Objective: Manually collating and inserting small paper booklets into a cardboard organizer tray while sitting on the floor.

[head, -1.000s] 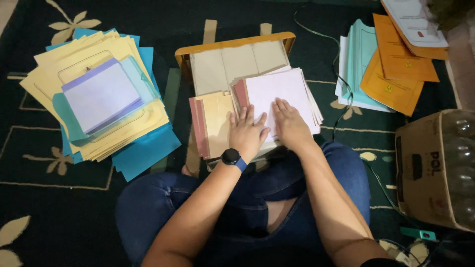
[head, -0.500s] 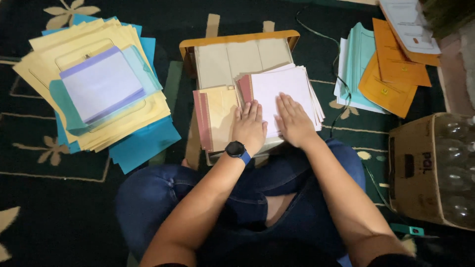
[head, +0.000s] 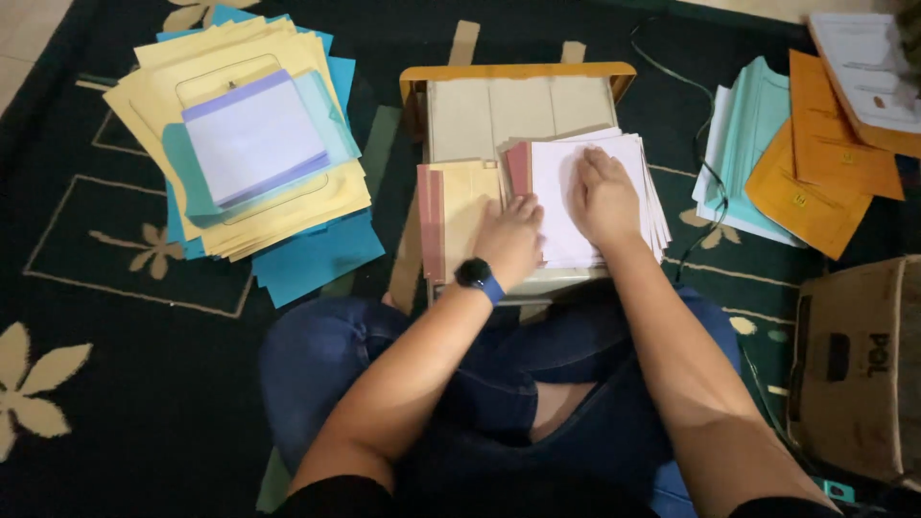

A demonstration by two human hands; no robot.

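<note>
Dark rug (head: 144, 403) | white paper stack (head: 566, 192) under right hand (head: 604, 197) | left hand (head: 510, 240) beside

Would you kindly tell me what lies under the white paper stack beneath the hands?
The white paper stack rests on a small wooden table, with a pink sheet edge showing beside it. Both hands, left hand and right hand, cover its middle; lower sheets are hidden.
</note>
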